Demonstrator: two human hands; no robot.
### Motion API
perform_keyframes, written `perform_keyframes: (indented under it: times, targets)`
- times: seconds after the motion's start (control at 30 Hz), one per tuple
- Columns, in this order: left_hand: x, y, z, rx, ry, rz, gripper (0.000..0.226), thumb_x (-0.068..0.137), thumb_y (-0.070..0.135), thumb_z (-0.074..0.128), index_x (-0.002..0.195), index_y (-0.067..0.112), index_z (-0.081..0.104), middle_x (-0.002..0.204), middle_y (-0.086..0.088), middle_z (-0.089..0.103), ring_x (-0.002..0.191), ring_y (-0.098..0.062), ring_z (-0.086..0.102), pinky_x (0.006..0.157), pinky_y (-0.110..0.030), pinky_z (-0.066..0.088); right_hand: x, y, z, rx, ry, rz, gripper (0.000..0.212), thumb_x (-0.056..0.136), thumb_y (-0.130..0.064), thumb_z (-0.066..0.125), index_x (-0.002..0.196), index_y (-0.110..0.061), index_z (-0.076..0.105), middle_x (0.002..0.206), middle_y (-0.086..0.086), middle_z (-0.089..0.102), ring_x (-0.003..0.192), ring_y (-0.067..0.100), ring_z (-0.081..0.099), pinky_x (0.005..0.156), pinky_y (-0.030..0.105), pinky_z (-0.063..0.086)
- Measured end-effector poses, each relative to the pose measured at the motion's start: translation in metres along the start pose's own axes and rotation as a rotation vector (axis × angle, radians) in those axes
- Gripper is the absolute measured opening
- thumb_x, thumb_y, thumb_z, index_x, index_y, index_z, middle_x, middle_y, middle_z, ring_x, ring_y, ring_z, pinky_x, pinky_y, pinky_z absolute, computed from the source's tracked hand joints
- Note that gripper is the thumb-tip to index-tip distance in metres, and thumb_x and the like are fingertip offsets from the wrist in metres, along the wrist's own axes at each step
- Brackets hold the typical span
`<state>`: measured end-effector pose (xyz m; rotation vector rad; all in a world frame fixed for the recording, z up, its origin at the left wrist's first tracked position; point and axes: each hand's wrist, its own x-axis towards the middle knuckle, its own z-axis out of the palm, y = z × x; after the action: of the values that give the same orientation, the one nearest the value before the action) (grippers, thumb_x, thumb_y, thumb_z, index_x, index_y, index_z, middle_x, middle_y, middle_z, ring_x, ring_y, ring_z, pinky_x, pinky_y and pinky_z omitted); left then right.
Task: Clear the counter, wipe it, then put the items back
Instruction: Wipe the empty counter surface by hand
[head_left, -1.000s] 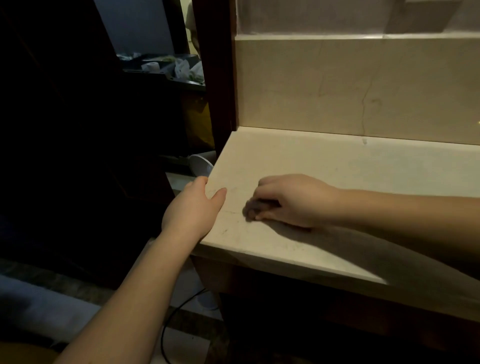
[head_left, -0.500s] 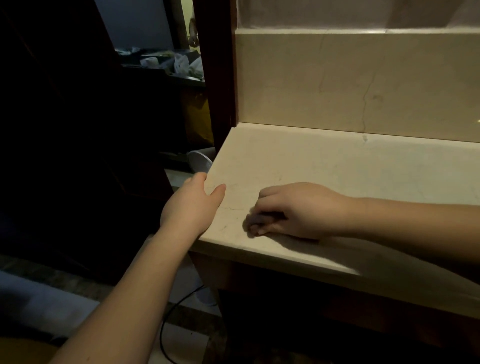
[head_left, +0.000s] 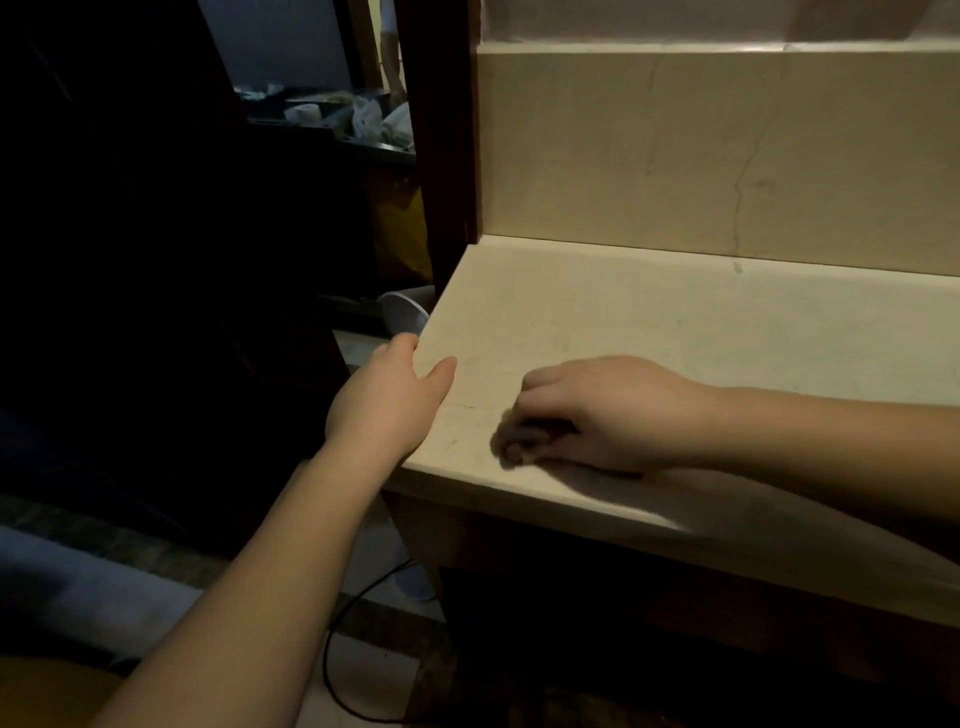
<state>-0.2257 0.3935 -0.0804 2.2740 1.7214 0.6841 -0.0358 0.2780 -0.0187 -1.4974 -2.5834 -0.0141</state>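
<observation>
The beige stone counter (head_left: 675, 322) lies bare in front of me, with a matching backsplash behind it. My left hand (head_left: 389, 400) grips the counter's left edge, thumb on top and fingers wrapped over the side. My right hand (head_left: 608, 410) presses down on the surface near the front left corner. Its fingers are curled over a small dark grey cloth (head_left: 519, 441), which is blurred and mostly hidden under the hand.
A dark wooden post (head_left: 441, 156) rises at the counter's back left corner. A white round object (head_left: 402, 314) sits just left of the counter. A black cable (head_left: 353, 623) runs over the tiled floor below. Far left, a dark shelf holds clutter (head_left: 358, 117).
My right hand with the cloth has slid slightly toward the counter's front edge. My left hand has stayed on the left edge.
</observation>
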Motion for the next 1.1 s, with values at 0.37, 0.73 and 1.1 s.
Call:
perform_keyframes:
  times: [0.37, 0.73, 1.1]
  targets:
    - [0.004, -0.004, 0.004, 0.005, 0.012, 0.014, 0.058, 0.08, 0.069, 0.035, 0.119, 0.03, 0.052, 0.108, 0.006, 0.062, 0.06, -0.002, 0.034, 0.047, -0.021, 0.025, -0.022, -0.023, 0.002, 0.118, -0.01, -0.1, 0.038, 0.086, -0.048, 0.044, 0.103, -0.021, 0.064, 0.099, -0.003, 0.058, 0.087, 0.014, 0.053, 0.06, 0.024, 0.034]
    - [0.002, -0.004, 0.004, 0.01, 0.03, 0.019, 0.056, 0.082, 0.067, 0.036, 0.12, 0.029, 0.052, 0.108, 0.005, 0.061, 0.057, 0.003, 0.03, 0.047, -0.021, 0.025, -0.024, -0.008, -0.002, 0.131, 0.032, -0.046, 0.017, 0.086, -0.038, 0.055, 0.098, -0.026, 0.058, 0.096, -0.001, 0.059, 0.085, 0.019, 0.057, 0.061, 0.025, 0.041]
    - [0.001, 0.0, -0.003, 0.018, -0.013, -0.003, 0.055, 0.086, 0.065, 0.039, 0.125, 0.027, 0.051, 0.114, 0.003, 0.06, 0.07, -0.009, 0.041, 0.048, -0.022, 0.026, -0.013, 0.032, -0.009, 0.03, 0.012, 0.181, 0.029, 0.09, -0.041, 0.059, 0.109, -0.021, 0.064, 0.104, -0.002, 0.059, 0.095, 0.022, 0.058, 0.075, 0.034, 0.047]
